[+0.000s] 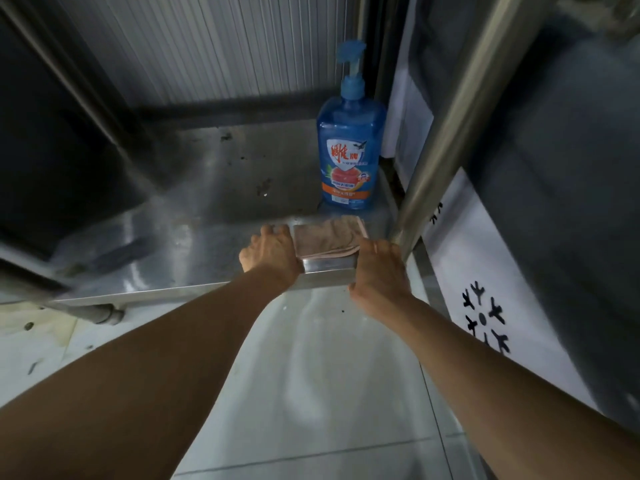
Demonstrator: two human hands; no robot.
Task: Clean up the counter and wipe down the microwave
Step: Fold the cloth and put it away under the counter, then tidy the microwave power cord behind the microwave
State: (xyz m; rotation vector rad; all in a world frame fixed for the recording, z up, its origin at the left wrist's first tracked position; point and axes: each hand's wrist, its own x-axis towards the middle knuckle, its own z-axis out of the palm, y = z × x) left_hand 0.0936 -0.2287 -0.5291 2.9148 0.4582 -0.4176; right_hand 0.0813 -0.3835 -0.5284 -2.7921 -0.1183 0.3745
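Hands on a steel tray (329, 277) at the desk's (194, 209) front right corner: left hand (272, 252) and right hand (379, 271) each gripping one end. Folded pink cloth (327, 237) lying in tray. Blue dish-soap bottle (349, 147) upright just behind.

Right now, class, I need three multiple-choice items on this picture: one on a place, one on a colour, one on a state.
1. Where does the soap bottle stand?
A. behind the metal tray
B. on the floor
C. inside the tray

2. What colour is the bottle?
A. green
B. blue
C. white

3. How is the tray held?
A. by one hand
B. by nobody
C. by both hands at its ends

Answers:
1 A, it stands upright on the counter beyond the tray.
2 B, body and pump are blue.
3 C, the left hand and right hand grip it, with a folded cloth inside.
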